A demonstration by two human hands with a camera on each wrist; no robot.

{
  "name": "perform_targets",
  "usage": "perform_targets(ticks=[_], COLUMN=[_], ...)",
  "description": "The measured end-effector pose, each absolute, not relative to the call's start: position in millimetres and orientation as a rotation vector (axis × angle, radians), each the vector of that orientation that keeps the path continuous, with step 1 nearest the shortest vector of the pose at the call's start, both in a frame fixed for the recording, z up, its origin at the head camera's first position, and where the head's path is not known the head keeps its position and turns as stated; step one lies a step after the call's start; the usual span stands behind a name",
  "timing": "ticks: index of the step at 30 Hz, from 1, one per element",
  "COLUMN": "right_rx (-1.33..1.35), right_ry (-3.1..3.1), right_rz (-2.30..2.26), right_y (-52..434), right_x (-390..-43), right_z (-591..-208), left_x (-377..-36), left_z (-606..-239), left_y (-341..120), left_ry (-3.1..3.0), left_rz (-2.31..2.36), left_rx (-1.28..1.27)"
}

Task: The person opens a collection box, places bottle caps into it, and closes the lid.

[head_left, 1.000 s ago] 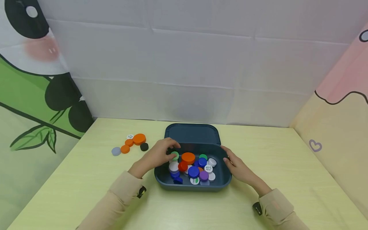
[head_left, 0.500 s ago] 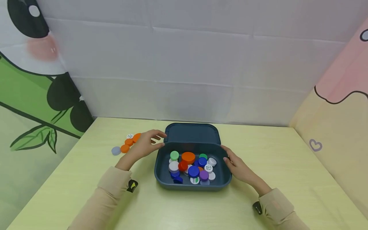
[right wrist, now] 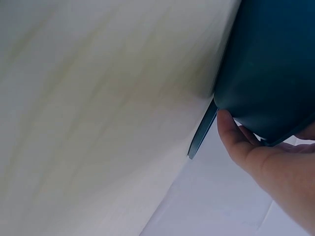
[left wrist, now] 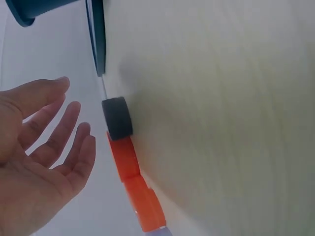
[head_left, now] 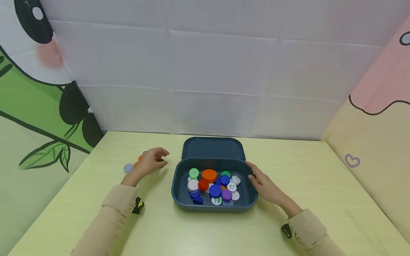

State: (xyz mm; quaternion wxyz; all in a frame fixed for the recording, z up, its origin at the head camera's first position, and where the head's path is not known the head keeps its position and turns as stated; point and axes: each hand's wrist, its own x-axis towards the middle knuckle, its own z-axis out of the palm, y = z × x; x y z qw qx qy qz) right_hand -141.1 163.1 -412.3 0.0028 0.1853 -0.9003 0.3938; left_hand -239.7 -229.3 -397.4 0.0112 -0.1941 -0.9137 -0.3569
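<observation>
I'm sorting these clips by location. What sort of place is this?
Probably a staged tabletop booth, not a home: cartoon-printed fabric walls enclose a plain yellow-green table holding only a dark blue box of bottle caps.

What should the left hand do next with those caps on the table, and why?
Probably reach back to the box for another cap. The left hand hovers open and empty over the small pile on the table, by the black cap and orange caps. Many caps lie in the box, which the right hand steadies.
</observation>
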Motion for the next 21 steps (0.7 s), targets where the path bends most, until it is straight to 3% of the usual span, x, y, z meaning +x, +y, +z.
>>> perform_targets(ticks=[21], right_rx=[0.596], right_ry=[-2.811], right_rz=[1.227], right_y=[164.9], right_x=[-139.7], right_z=[-412.6], left_x=[-246.7], left_z=[-407.2], left_y=[-239.6], left_ry=[-2.962], left_rz=[-0.899], left_rx=[-0.626])
